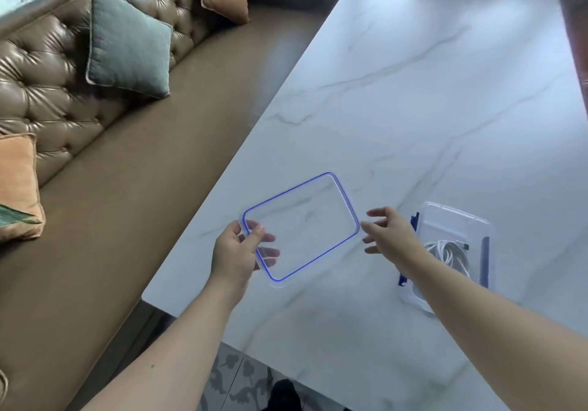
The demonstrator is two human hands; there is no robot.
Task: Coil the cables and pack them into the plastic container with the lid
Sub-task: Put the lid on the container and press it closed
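Left hand is pinching the clear lid by one corner above the table, right hand spread and just shy of its far edge; cables are sitting coiled in the container beside it, so the one-corner hold is risking a tilt and slip.

Clear rectangular plastic lid with blue seal rim, held tilted above the white marble table, just left of the open clear plastic container; coiled white cables lie inside that container

Left hand in pinching grip, right hand spread, fingers apart
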